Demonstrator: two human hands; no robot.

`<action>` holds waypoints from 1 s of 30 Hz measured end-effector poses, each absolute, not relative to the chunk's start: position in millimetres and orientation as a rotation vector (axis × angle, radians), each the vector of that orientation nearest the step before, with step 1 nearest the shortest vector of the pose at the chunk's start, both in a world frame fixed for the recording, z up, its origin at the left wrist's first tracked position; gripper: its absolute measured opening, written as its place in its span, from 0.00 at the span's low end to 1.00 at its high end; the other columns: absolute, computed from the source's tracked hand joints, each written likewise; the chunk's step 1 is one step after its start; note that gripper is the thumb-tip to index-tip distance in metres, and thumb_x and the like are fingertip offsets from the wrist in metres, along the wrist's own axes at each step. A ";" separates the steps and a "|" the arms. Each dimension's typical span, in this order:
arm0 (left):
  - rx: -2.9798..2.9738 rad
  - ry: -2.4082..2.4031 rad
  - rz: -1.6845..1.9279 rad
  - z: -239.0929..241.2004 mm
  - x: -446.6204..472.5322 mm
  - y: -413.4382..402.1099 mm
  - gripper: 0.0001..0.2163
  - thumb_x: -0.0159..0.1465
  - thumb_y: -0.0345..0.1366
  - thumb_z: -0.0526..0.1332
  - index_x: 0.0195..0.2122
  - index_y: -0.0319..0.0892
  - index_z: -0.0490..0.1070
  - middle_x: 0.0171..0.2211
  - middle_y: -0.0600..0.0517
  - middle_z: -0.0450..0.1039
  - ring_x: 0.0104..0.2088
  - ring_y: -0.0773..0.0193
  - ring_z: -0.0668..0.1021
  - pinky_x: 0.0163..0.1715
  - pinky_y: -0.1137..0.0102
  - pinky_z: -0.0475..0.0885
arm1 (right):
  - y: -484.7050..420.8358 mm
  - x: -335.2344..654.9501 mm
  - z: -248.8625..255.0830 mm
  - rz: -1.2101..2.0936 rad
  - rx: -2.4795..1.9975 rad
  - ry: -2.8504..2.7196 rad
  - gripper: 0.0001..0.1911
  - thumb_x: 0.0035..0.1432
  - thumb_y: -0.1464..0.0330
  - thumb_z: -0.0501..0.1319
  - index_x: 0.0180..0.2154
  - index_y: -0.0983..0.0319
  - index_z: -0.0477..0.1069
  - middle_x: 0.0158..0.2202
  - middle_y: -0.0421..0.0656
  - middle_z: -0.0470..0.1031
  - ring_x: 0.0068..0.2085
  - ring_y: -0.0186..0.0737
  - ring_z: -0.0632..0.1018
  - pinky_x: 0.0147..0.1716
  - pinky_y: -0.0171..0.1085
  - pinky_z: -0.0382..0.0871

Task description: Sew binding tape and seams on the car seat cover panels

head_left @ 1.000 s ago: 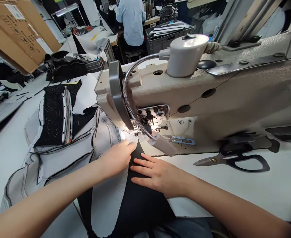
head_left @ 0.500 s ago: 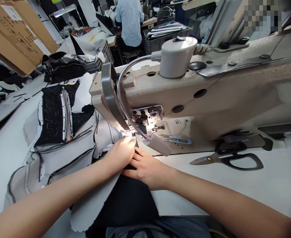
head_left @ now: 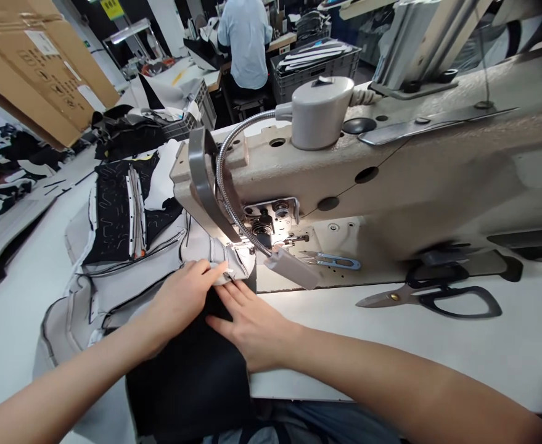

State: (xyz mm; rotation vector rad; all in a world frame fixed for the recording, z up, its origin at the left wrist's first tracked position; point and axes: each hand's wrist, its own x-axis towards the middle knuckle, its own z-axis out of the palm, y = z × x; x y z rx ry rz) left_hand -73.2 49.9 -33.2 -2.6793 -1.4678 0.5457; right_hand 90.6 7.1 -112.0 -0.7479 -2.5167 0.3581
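Note:
My left hand (head_left: 185, 299) pinches the edge of a pale grey fabric piece (head_left: 208, 250), just left of the needle area of the sewing machine (head_left: 261, 166). The fabric runs under the machine's head, where the lamp lights it; its far edge is hidden. My right hand (head_left: 256, 324) lies with fingers stretched out and thumb apart on a black fabric panel (head_left: 192, 376), its fingertips at the grey edge. The black panel hangs over the table's front edge. Sewn grey panels with dark seams (head_left: 132, 290) spread out left of my left hand.
Black-handled scissors (head_left: 393, 297) lie on the white table (head_left: 326, 345) at the right. Blue thread snips (head_left: 338, 262) rest on the machine bed. A flexible lamp (head_left: 293, 268) hangs beside the needle. Behind are a cardboard box (head_left: 53, 74), a crate (head_left: 293, 83) and a seated person (head_left: 245, 46).
Both hands have moved left, away from the needle. The grey flap that hung below my left hand has gone from there, and more of the black panel shows. The view has shifted slightly.

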 end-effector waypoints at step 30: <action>-2.854 -1.966 0.529 -46.2 -14.7 64.0 0.09 0.57 0.31 0.48 0.34 0.40 0.67 0.33 0.48 0.73 0.34 0.60 0.75 0.32 0.70 0.68 | 6.7 95.4 -130.9 0.289 -0.585 -2.576 0.17 0.54 0.69 0.58 0.47 0.64 0.69 0.45 0.50 0.71 0.50 0.49 0.68 0.59 0.46 0.51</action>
